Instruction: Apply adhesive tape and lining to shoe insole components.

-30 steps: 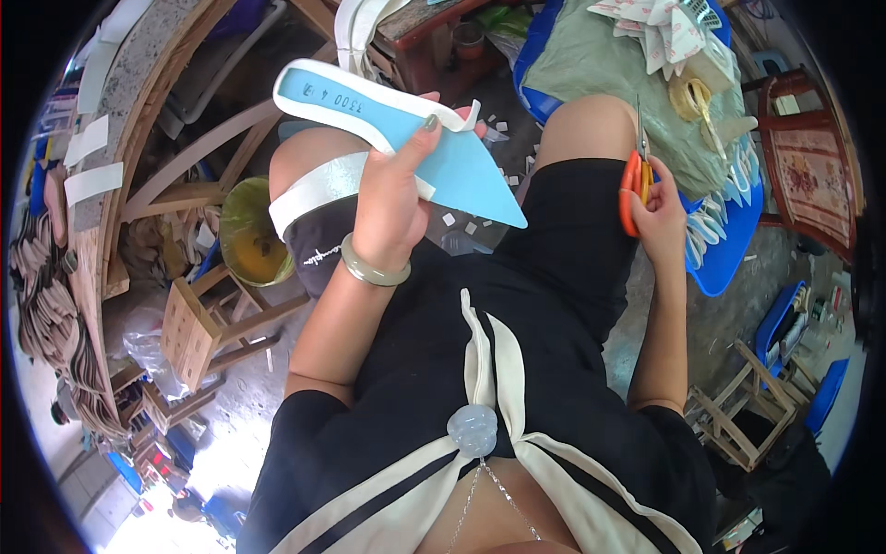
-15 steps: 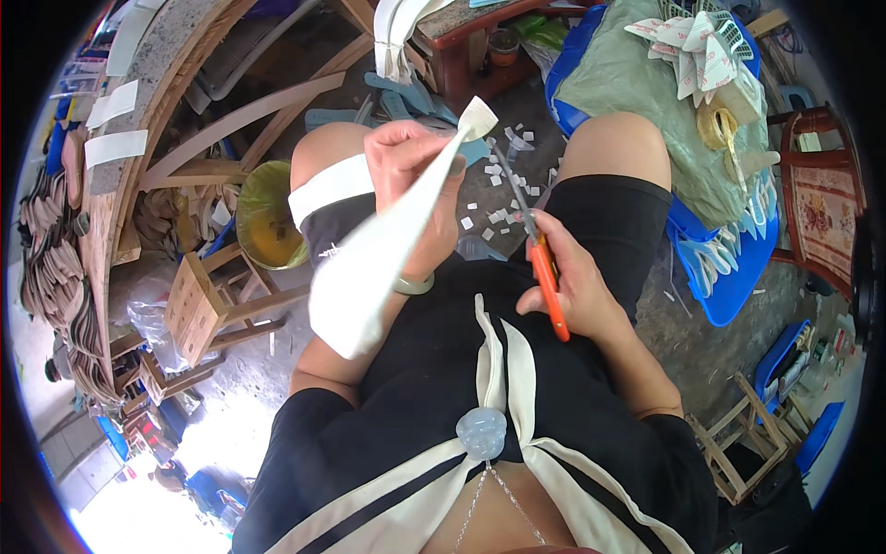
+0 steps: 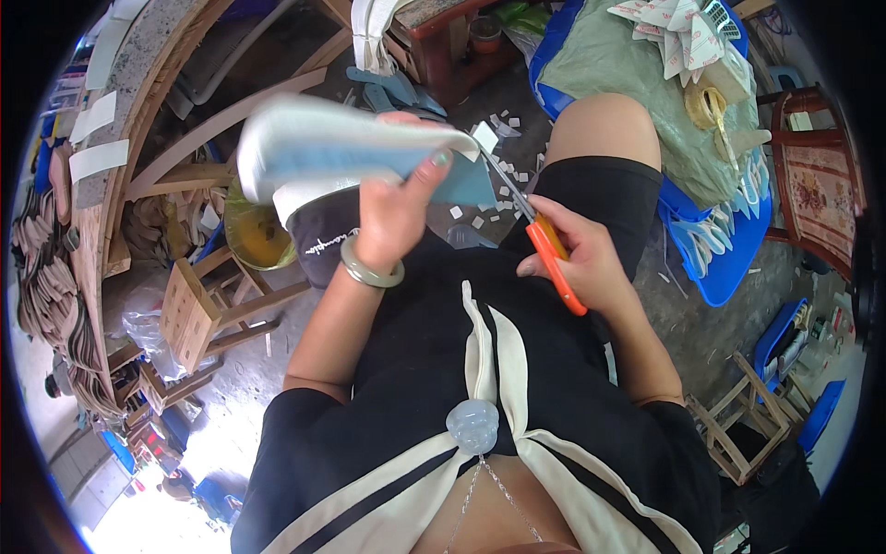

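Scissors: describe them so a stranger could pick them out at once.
Start at the black shorts; over their right leg is the right hand. It holds the scissors, blades pointing up-left toward the white-and-blue piece in the left hand. Bright orange handles set them apart from that pale piece.

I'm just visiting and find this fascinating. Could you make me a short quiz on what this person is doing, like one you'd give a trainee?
1. Multiple choice: where are the orange-handled scissors?
a) in the left hand
b) in the right hand
c) in neither hand

2. True or false: small white scraps lie on the floor.

3. Short answer: what is in the hand on the same side as the bracelet?

Key:
1: b, the right hand holds them.
2: True; several lie between the knees.
3: The left hand holds a long blue-and-white piece, rather like a shoe sole, though it is blurred.
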